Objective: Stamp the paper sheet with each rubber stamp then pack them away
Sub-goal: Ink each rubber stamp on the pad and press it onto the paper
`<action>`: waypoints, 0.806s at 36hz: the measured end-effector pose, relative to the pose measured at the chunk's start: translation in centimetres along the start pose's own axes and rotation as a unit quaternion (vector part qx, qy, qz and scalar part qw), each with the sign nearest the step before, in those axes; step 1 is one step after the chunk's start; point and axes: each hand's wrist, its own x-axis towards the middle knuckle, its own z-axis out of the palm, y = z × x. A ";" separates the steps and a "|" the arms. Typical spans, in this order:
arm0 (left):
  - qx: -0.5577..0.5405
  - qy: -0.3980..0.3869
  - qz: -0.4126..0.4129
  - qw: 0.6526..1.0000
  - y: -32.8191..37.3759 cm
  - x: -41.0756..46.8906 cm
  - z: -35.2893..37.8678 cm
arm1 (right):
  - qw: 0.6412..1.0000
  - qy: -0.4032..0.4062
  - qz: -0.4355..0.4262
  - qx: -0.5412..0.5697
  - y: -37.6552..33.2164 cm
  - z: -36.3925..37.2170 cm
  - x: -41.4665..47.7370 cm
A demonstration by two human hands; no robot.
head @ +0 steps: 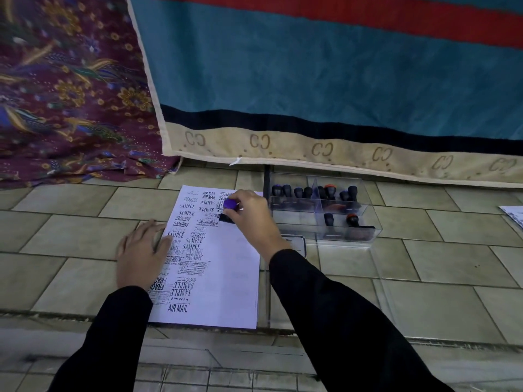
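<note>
The paper sheet (226, 278) lies flat on the tiled floor, white, its left half and top crowded with black prints such as SAMPLE, AIR MAIL, EXPRESS and FAX OUT; the left hand (141, 253) rests on its left edge with fingers straight and spread; the right hand (252, 216) pinches a purple-knobbed rubber stamp (230, 205), its black base down on the sheet's upper part; just right stands a clear divided box (351, 236) holding upright black-handled stamps (329, 190), two with orange tops.
</note>
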 end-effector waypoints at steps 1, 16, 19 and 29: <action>0.001 0.001 0.002 1.000 -0.1 0.0 0.0 | 1.000 -0.006 0.000 -0.010 0.0 0.3 0.1; 0.000 0.010 0.003 1.000 0.3 -0.1 -0.2 | 0.996 -0.051 -0.009 -0.068 -0.4 1.8 0.2; 0.000 0.011 0.002 1.000 0.3 -0.1 -0.2 | 0.996 -0.051 -0.004 -0.075 -0.7 1.8 0.2; 0.008 -0.005 -0.004 1.000 0.5 -0.3 -0.4 | 0.996 -0.040 -0.001 -0.082 -1.0 1.8 0.0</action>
